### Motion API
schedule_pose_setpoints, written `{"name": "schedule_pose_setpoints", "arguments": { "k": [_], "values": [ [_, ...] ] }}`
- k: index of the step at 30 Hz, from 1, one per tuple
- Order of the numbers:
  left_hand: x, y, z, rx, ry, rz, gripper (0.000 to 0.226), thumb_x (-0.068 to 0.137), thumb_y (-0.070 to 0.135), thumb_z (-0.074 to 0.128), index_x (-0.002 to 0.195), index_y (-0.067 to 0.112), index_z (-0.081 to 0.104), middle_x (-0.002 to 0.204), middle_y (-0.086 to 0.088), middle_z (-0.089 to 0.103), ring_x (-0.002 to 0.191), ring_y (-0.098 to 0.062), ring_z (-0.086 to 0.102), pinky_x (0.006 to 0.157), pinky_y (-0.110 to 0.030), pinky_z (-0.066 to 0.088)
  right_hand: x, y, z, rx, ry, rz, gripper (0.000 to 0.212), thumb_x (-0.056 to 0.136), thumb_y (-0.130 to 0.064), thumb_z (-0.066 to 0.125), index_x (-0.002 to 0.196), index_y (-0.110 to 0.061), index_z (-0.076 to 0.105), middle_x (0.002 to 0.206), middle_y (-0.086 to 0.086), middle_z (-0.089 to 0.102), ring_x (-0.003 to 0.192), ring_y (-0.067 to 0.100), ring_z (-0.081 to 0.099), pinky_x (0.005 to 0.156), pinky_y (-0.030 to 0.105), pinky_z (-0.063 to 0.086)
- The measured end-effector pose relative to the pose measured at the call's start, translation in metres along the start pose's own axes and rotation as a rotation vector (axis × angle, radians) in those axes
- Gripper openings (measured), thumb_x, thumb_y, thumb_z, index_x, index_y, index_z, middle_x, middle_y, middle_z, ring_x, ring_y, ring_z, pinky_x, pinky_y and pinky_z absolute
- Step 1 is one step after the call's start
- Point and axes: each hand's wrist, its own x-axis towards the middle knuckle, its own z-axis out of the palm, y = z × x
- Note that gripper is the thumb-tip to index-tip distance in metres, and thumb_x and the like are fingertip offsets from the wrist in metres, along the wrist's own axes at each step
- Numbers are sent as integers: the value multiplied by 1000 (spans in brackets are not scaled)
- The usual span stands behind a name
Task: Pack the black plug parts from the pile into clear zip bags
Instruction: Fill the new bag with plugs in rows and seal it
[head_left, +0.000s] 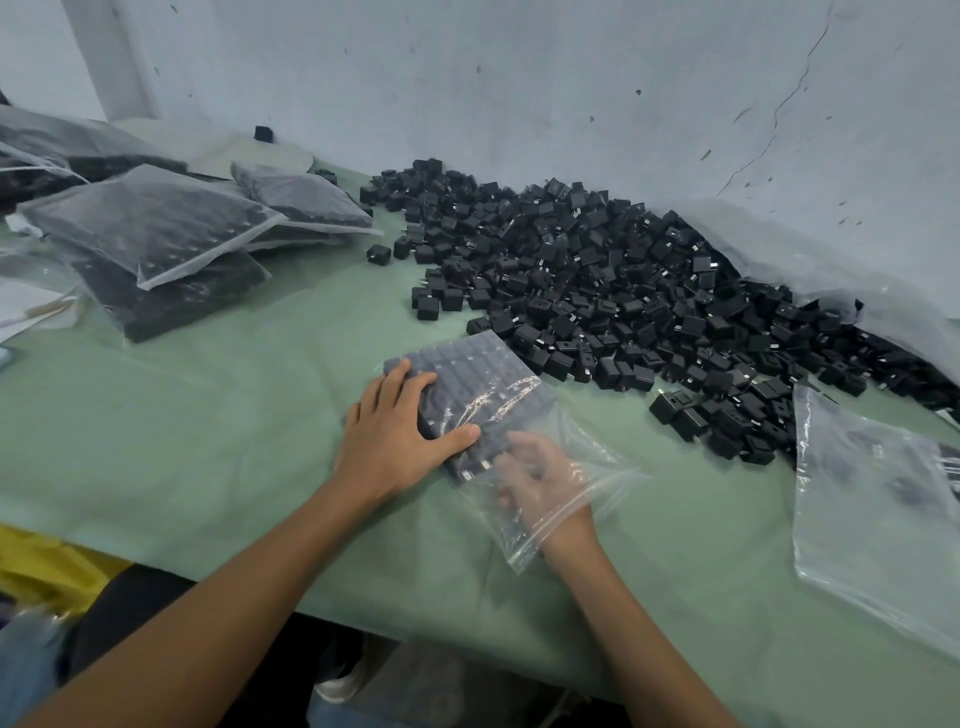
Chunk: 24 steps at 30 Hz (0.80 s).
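A large pile of black plug parts (613, 280) spreads across the green table (218, 415) toward the wall. In front of it lies a clear zip bag (483, 384) partly filled with neat rows of plug parts. My left hand (395, 436) lies flat on the bag's left side, fingers straight, thumb pressing on top. My right hand (540, 483) is inside the bag's open mouth, blurred behind the plastic, fingers bent against the nearest row of parts. Whether it holds a part is unclear.
Several filled zip bags (150, 228) are stacked at the far left. An empty clear bag (872, 514) lies at the right, over the pile's edge. A big plastic sheet (841, 270) sits under the pile by the wall. The table's front edge runs near my arms.
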Motion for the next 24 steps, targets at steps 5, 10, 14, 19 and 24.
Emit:
{"name": "schedule_pose_setpoints", "arguments": {
  "k": [5, 10, 14, 19, 24],
  "values": [
    [0, 1, -1, 6, 2, 0, 102, 61, 102, 34, 146, 46, 30, 167, 10, 12, 153, -21, 13, 121, -49, 18, -1, -2, -2, -42, -53, -60, 20, 85, -35, 66, 96, -52, 65, 83, -11, 73, 60, 19, 71, 57, 34, 59],
    [0, 1, -2, -16, -9, -6, 101, 61, 100, 38, 146, 45, 30, 167, 11, 11, 153, -17, 6, 122, -48, 14, 1, 0, -1, -62, -47, -91, 21, 80, -40, 65, 94, -57, 64, 81, -10, 73, 61, 16, 71, 58, 33, 60],
    [3, 9, -4, -36, -18, 17, 103, 64, 91, 45, 150, 35, 35, 169, 10, 11, 154, -9, -5, 123, -42, 5, 0, 0, -1, -123, -38, -116, 17, 84, -38, 68, 99, -46, 65, 89, -5, 71, 75, 18, 71, 73, 43, 60],
    [12, 31, -1, -65, -27, 60, 89, 73, 84, 55, 143, 30, 43, 169, 3, 16, 156, -15, -2, 124, -43, -2, -3, -6, -4, -147, -51, -111, 15, 89, -31, 68, 102, -39, 66, 83, -1, 72, 65, 17, 68, 63, 34, 57],
    [16, 38, 3, -69, -46, -6, 99, 65, 87, 58, 147, 34, 41, 169, 5, 16, 156, -17, 1, 124, -49, 3, -7, -15, -5, -141, -48, -111, 13, 92, -23, 66, 98, -35, 66, 74, 5, 72, 52, 19, 65, 48, 28, 51]
  ]
}}
